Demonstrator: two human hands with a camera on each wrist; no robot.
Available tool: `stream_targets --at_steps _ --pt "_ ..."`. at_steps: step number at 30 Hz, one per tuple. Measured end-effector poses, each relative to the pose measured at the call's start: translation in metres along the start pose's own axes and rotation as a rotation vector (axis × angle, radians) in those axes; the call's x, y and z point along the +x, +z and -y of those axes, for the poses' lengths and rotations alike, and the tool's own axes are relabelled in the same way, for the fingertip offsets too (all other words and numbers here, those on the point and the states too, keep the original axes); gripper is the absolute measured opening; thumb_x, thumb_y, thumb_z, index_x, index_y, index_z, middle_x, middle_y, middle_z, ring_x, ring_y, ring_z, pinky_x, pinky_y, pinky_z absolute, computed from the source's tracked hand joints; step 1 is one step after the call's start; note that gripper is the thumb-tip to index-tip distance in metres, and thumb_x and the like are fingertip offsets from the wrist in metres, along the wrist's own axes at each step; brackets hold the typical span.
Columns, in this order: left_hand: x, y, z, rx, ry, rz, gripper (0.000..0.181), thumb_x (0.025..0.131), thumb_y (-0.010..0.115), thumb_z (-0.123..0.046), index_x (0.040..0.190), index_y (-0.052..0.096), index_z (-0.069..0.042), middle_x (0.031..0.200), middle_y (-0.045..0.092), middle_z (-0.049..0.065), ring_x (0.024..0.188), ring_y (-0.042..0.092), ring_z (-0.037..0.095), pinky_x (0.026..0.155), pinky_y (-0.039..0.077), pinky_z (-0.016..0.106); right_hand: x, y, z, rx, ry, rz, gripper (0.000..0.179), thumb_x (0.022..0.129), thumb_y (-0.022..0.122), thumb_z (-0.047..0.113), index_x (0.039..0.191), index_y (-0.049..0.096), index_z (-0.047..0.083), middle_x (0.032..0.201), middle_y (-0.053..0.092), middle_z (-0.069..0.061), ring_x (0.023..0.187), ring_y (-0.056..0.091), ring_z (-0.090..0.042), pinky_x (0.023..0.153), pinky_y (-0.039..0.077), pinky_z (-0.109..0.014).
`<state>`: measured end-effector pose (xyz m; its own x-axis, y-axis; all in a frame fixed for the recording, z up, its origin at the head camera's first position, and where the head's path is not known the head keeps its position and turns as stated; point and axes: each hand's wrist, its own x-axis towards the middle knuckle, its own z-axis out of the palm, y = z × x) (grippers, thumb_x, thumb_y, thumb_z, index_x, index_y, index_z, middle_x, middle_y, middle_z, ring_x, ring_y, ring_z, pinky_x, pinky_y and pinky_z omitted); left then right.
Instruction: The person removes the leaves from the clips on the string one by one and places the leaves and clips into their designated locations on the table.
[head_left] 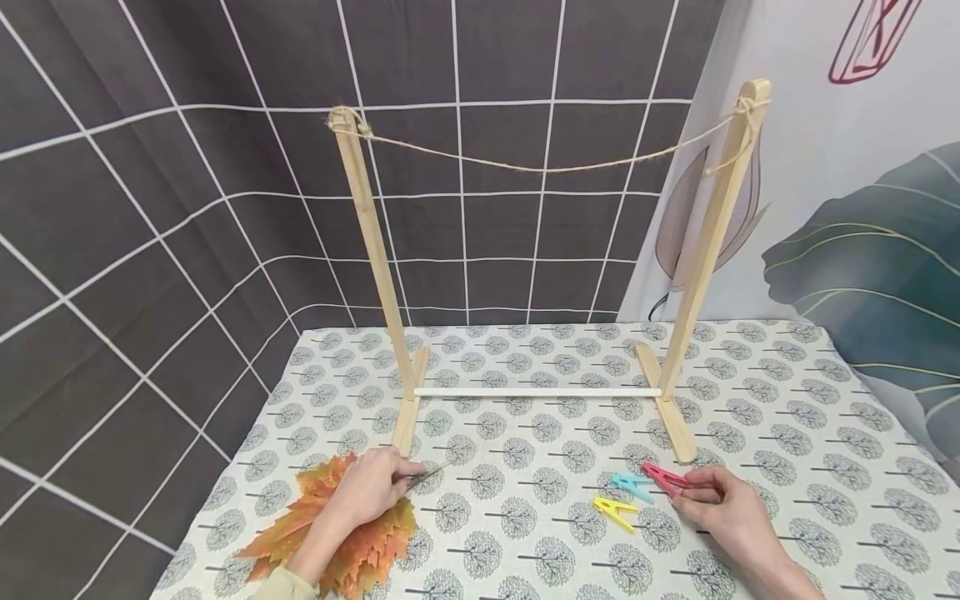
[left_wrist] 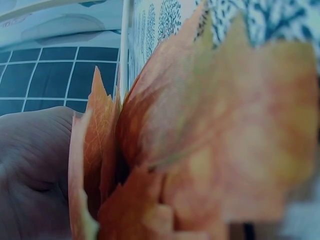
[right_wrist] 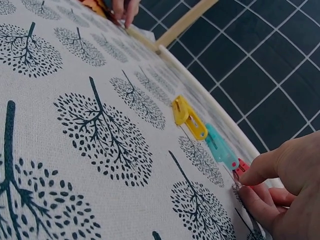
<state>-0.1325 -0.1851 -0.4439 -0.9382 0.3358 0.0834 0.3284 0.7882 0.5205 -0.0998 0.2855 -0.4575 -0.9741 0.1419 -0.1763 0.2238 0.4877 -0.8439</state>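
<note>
In the head view my left hand [head_left: 372, 485] is over a heap of orange and yellow maple leaves [head_left: 303, 529] at the front left. Its thumb and finger pinch a leaf by the thin stem [head_left: 433, 471], which pokes out to the right. Leaf blades [left_wrist: 210, 135] fill much of the left wrist view beside the palm. On the right, thumb and fingertips of my right hand [head_left: 723, 504] pinch the handle end of a red clothespin [head_left: 663, 477]. Just left of it lie a light blue clothespin [head_left: 634, 486] and a yellow clothespin [head_left: 615, 512].
Behind the hands stands a wooden frame with two posts [head_left: 375, 242] and a white crossbar [head_left: 536, 392] low down. A sagging twine [head_left: 543, 170] joins the post tops. Tree-printed cloth [head_left: 517, 500] covers the table; a dark grid curtain [head_left: 502, 225] hangs behind.
</note>
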Motion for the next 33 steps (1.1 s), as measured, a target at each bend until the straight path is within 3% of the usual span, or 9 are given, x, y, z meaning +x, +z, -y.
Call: stream_targets --at_steps 6,15,20,24,30,33 --pt "0.0 0.0 0.0 0.002 -0.004 -0.004 0.03 0.079 0.071 0.006 0.102 0.08 -0.011 0.095 0.07 0.011 0.048 0.04 0.002 0.037 0.037 0.022 0.001 0.0 0.002 -0.067 -0.018 -0.021 0.047 0.079 0.081 0.005 0.116 0.056 -0.012 0.092 0.068 -0.008 0.08 0.064 -0.014 0.067 0.054 -0.022" --pt "-0.002 -0.001 0.0 0.016 0.004 -0.016 0.021 0.082 0.075 -0.002 0.098 0.081 -0.012 0.093 0.07 0.007 0.05 0.039 0.003 0.04 0.036 0.023 0.002 0.0 0.002 -0.083 -0.033 -0.011 0.05 0.079 0.081 0.006 0.119 0.055 -0.013 0.094 0.068 -0.01 0.083 0.064 -0.017 0.068 0.054 -0.022" --pt "-0.005 -0.001 -0.003 0.031 -0.007 -0.029 0.019 0.083 0.075 -0.005 0.101 0.08 -0.01 0.082 0.065 -0.003 0.054 0.043 0.003 0.044 0.039 0.023 0.003 -0.004 0.004 -0.121 -0.032 -0.004 0.051 0.08 0.08 0.008 0.12 0.055 -0.013 0.093 0.068 -0.01 0.081 0.065 -0.018 0.065 0.054 -0.023" --pt "-0.007 -0.005 -0.006 0.061 -0.018 -0.065 0.02 0.083 0.076 -0.008 0.104 0.078 -0.007 0.077 0.062 -0.008 0.059 0.048 0.002 0.051 0.043 0.023 0.001 -0.013 0.009 -0.216 -0.048 -0.022 0.053 0.081 0.08 0.015 0.121 0.055 -0.01 0.091 0.07 -0.01 0.08 0.067 -0.02 0.065 0.052 -0.026" --pt "-0.006 -0.014 -0.015 0.098 -0.029 -0.158 0.022 0.083 0.08 -0.017 0.102 0.077 -0.006 0.073 0.059 -0.009 0.06 0.052 0.005 0.053 0.046 0.026 -0.002 -0.029 0.019 -0.323 -0.231 -0.133 0.052 0.086 0.079 0.023 0.121 0.057 -0.008 0.105 0.066 -0.029 0.086 0.069 -0.039 0.062 0.056 -0.032" --pt "-0.006 -0.017 -0.019 0.139 -0.016 -0.234 0.033 0.084 0.081 -0.029 0.108 0.076 -0.006 0.088 0.068 0.004 0.076 0.064 0.019 0.066 0.055 0.039 -0.001 -0.034 0.023 -0.345 -0.394 -0.203 0.052 0.086 0.08 0.023 0.122 0.058 -0.008 0.121 0.058 -0.035 0.091 0.066 -0.049 0.066 0.058 -0.047"
